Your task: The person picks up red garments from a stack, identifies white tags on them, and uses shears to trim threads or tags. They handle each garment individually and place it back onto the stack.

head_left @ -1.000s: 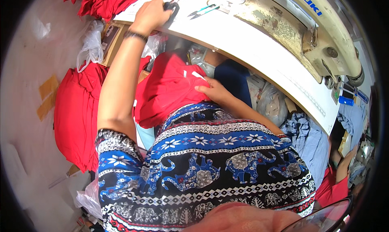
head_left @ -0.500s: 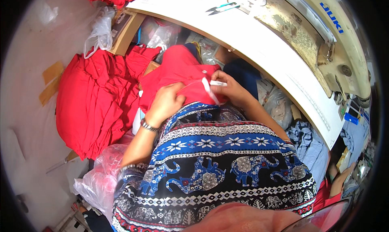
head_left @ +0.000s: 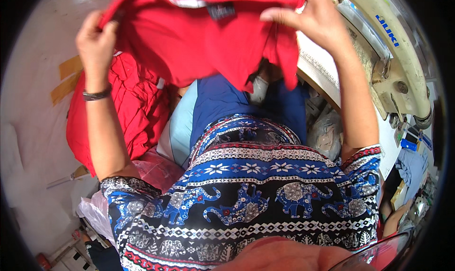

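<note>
A red shirt (head_left: 189, 43) hangs spread out in the air at the top of the view, its upper edge running out of the picture. White tape lines its neck, and a small dark label (head_left: 221, 10) sits just under that tape. My left hand (head_left: 97, 41) is closed on the shirt's left side, fingers wrapped over the cloth. On the opposite side my right hand (head_left: 322, 22) holds the shirt near its upper right part. Its thumb stretches across the fabric, and its fingertips are partly hidden. The lower hem hangs loose above my lap.
A heap of red fabric (head_left: 128, 110) lies at my left. To the right stand a white table (head_left: 317, 62) and a cream sewing machine (head_left: 403, 67). Clear plastic bags (head_left: 327, 133) lie beneath the table edge. Part of another person's arm (head_left: 395, 219) shows at lower right.
Both hands have risen from my lap and moved far apart, lifting and spreading the red shirt. The neck label has come into view, and my blue-covered lap is uncovered.
</note>
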`<state>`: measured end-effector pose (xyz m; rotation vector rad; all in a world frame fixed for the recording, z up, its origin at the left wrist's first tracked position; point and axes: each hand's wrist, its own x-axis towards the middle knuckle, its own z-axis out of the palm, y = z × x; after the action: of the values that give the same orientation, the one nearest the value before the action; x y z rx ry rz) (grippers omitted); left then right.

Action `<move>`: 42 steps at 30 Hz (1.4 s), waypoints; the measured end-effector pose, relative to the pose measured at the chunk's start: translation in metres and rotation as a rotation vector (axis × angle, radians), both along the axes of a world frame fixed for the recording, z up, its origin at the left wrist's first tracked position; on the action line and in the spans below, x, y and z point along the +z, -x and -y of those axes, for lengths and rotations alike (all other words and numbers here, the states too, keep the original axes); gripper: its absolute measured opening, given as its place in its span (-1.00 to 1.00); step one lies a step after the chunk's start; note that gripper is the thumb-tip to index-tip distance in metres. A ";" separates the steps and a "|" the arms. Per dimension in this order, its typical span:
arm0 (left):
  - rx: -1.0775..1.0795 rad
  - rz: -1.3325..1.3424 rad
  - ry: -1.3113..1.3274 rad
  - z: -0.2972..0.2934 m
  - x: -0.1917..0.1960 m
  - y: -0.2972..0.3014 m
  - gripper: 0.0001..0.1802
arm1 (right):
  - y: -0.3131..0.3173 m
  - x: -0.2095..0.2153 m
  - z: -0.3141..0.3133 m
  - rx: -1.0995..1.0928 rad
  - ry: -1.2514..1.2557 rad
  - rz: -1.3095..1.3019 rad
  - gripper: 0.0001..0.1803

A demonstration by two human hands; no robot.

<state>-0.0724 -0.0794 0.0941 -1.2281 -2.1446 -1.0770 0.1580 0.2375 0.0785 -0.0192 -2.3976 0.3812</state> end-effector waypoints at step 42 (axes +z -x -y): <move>0.166 0.140 0.805 0.065 -0.192 -0.132 -0.73 | -0.053 -0.302 0.064 0.065 0.409 0.616 -0.61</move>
<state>0.0599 -0.1439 -0.0974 -1.2619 -2.8542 -0.2040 0.2110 0.1739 -0.2235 -0.2808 -2.8739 1.0129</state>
